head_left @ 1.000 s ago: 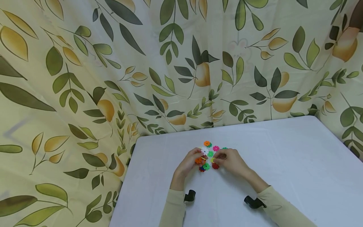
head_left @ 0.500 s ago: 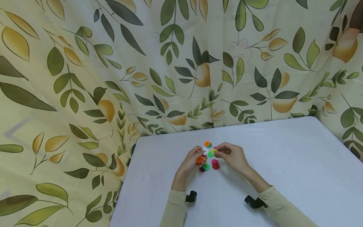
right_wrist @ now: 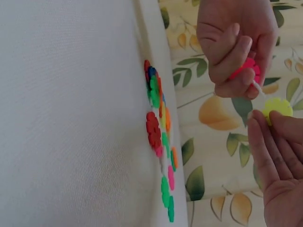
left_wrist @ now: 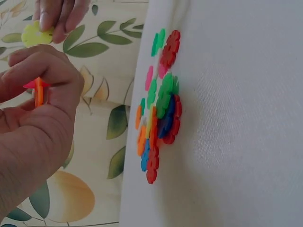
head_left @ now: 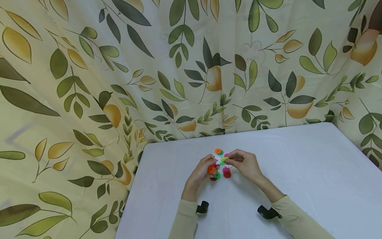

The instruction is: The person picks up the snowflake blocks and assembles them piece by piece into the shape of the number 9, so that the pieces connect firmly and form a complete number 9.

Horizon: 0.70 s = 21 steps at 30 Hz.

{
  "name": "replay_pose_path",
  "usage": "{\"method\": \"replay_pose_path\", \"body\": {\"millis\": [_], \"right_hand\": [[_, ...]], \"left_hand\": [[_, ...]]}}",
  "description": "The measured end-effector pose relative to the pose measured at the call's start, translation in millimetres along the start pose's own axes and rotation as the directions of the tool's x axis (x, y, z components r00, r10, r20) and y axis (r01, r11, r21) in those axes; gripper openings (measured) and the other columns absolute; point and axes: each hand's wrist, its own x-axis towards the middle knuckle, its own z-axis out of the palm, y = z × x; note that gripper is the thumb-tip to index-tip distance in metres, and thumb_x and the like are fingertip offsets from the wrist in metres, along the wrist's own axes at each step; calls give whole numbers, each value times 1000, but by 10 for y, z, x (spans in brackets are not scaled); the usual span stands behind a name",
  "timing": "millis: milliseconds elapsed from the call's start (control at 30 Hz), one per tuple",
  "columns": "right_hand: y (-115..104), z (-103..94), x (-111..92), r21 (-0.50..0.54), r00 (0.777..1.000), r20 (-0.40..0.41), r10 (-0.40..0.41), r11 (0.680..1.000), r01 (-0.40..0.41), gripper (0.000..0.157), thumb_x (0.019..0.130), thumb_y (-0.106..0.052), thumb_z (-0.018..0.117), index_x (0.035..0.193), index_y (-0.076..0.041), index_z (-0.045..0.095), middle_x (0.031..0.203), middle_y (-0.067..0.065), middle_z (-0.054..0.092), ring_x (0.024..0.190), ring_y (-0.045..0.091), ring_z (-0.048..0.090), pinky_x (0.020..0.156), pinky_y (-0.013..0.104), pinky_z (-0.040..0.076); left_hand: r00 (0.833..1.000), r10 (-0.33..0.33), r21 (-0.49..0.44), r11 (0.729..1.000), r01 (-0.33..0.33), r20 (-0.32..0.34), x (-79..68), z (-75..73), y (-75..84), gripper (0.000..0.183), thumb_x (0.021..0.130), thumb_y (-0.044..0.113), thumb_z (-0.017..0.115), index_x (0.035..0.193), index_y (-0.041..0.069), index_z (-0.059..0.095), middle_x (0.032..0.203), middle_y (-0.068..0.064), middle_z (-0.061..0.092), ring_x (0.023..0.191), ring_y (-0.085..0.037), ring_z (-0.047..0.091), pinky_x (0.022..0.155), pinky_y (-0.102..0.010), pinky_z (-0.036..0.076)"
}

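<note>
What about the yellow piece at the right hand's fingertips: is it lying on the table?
No, the right hand pinches the yellow piece between thumb and fingers, clear of the white table.

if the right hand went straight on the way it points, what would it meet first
Probably the white piece in the left hand, just ahead of the yellow piece the right hand pinches; depth is unclear.
</note>
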Motion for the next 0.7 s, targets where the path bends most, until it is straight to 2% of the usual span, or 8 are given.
{"method": "replay_pose_path", "body": {"millis": [100, 267, 400, 533, 700], "right_hand": [[20, -4, -1, 15, 1000, -4, -18, 1000, 18, 15, 87, -7, 84, 100, -8, 76, 96, 7, 77, 84, 17, 78, 77, 22, 59], [43, 5, -4, 27, 999, 3, -35, 999, 34, 14, 86, -3, 84, 98, -6, 77, 97, 10, 77, 85, 24, 78, 77, 21, 59], [25, 12, -4, 6, 999, -2, -39, 999, 39, 12, 86, 4, 82, 96, 0, 78, 95, 15, 77, 85, 32, 77, 75, 19, 58], [-122, -4, -17, 7, 998, 18, -54, 999, 54, 11, 84, 11, 80, 93, 6, 77, 92, 20, 76, 83, 37, 77, 75, 20, 59], [-312, -44, -43, 13, 995, 40, -88, 996, 88, 11, 82, 12, 81, 91, 7, 76, 90, 21, 76, 82, 37, 77, 74, 23, 60]], "left_hand": [[999, -7, -20, 1000, 7, 34, -3, 4, 2, 14, 112, 21, 44, 103, 12, 51, 84, -5, 56, 61, -13, 45, 52, -19, 37], [998, -7, -39, 999, 9, 59, 0, 20, -11, 15, 112, 20, 42, 105, 9, 48, 84, -4, 54, 59, -12, 43, 51, -18, 36], [996, -8, -54, 998, 12, 85, 1, 40, -21, 15, 113, 20, 39, 103, 10, 44, 83, -4, 49, 58, -11, 40, 51, -19, 33], [993, -10, -55, 998, 17, 121, -12, 58, -27, 16, 112, 19, 36, 100, 13, 42, 80, -4, 45, 56, -10, 37, 51, -20, 28], [990, -5, -21, 1000, 8, 138, -10, 92, -32, 16, 113, 20, 35, 99, 13, 41, 78, -3, 43, 56, -10, 36, 51, -23, 25]]}}
